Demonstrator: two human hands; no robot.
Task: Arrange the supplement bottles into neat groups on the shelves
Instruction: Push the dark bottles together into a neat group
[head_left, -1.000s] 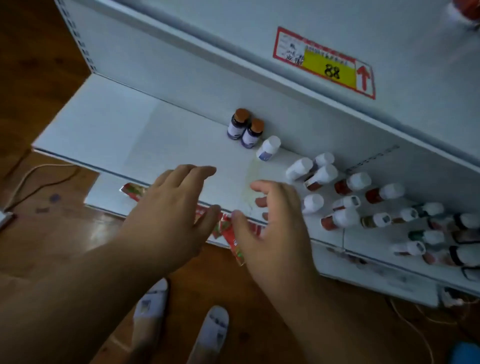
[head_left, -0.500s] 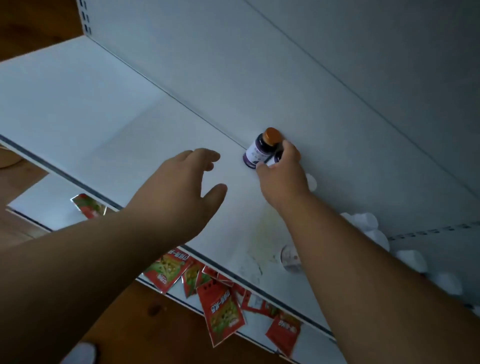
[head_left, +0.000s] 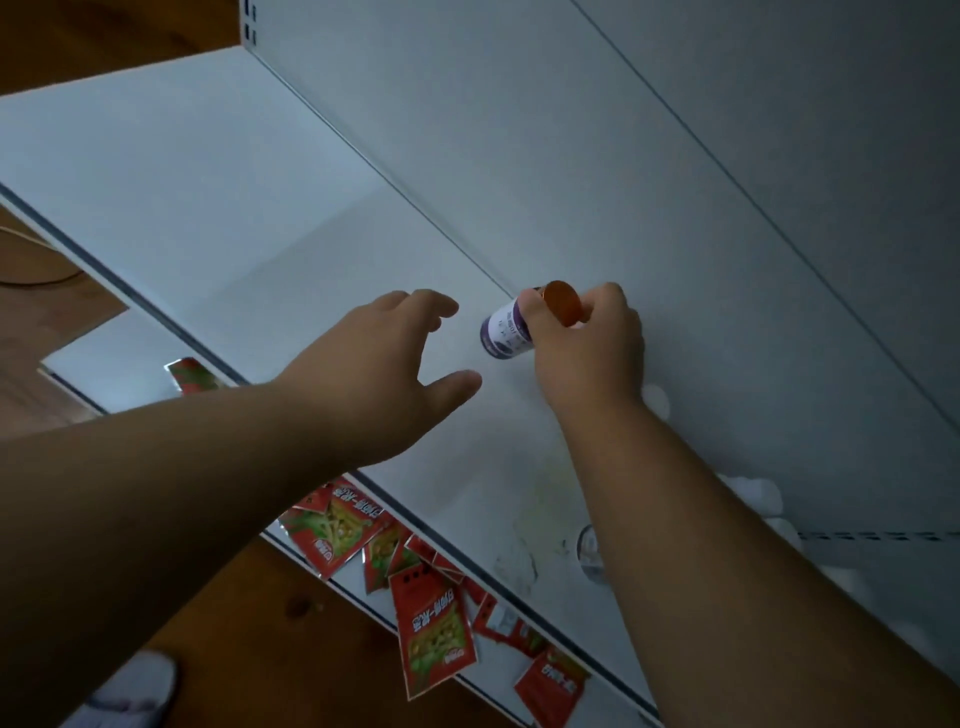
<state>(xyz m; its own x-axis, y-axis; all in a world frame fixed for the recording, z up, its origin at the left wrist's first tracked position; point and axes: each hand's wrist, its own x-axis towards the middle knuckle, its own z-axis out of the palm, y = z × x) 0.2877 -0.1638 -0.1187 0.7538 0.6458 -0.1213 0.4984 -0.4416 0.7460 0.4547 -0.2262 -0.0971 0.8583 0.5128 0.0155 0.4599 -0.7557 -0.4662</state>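
My right hand (head_left: 589, 348) grips a dark supplement bottle (head_left: 506, 332) with a white-and-purple label and an orange cap (head_left: 562, 302), tilted toward the left near the back of the white shelf (head_left: 291, 270). My left hand (head_left: 384, 374) hovers just left of the bottle, fingers spread, holding nothing. Several white-capped bottles (head_left: 758, 493) peek out behind my right forearm. A second orange-capped bottle is not visible; my right hand may hide it.
Red snack packets (head_left: 434, 634) lie scattered on the lower shelf below the front edge. The shelf's back panel (head_left: 623, 156) rises right behind the bottle. Wooden floor (head_left: 218, 649) and a white slipper (head_left: 132, 686) show at the bottom left.
My right hand has reached to the back of the shelf, closed on the orange-capped bottle and tipped it. My left hand has moved forward beside it. The view has come closer.
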